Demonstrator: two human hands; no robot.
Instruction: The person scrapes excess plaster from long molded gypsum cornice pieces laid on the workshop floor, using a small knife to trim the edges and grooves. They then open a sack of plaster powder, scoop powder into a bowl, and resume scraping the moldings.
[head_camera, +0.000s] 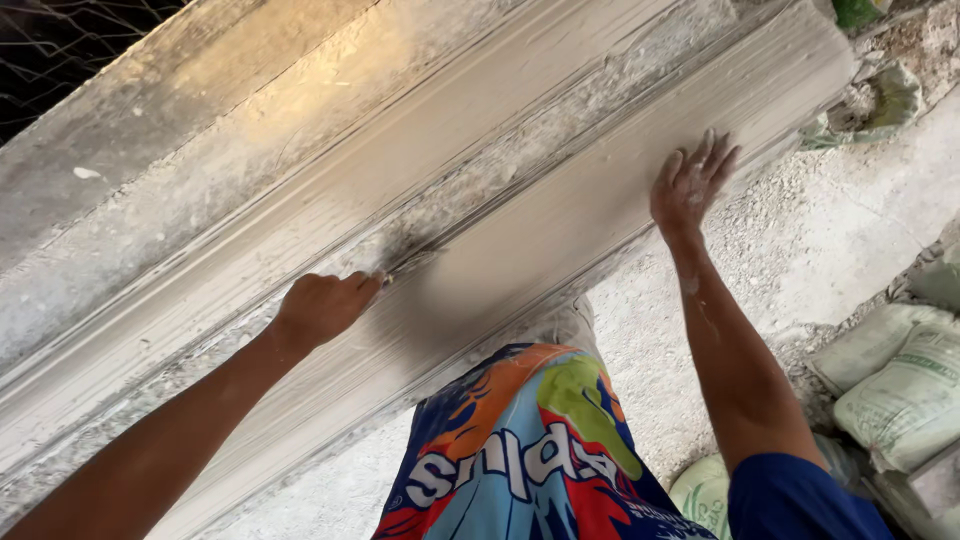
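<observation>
the left hand (322, 306) fingers are closing around a small scraping tool (408, 266), its tip pressing into the groove of the plaster cornice moulding (560, 210). the right hand (690, 185) is lying open, fingers spread flat on the moulding's lower band, further along its long axis, which is running diagonally up to the right. cement sacks (900, 385) are lying on the floor below.

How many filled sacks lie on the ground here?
3 at least: two stacked sacks at the right edge, the upper and the lower, and one at the bottom beside the blue sleeve. Others may be hidden.
</observation>
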